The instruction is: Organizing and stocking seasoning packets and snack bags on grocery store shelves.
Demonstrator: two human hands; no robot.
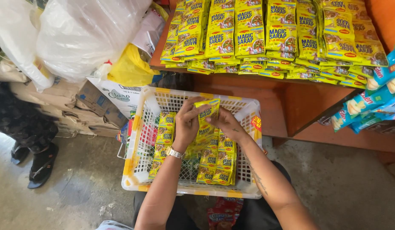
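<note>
Both hands pinch one yellow foil sachet strip (207, 117) over the white-and-yellow plastic lattice basket (140, 127): left hand (186, 123) and right hand (225, 123) at opposite edges, keeping it taut and upright.

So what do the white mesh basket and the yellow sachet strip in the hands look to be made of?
White mesh basket: probably rigid moulded plastic, matte, judging by its even lattice walls and thick rim. Yellow sachet strip, pinched by the left hand and right hand: apparently thin glossy plastic or foil film; it shines and bends limply.
</note>
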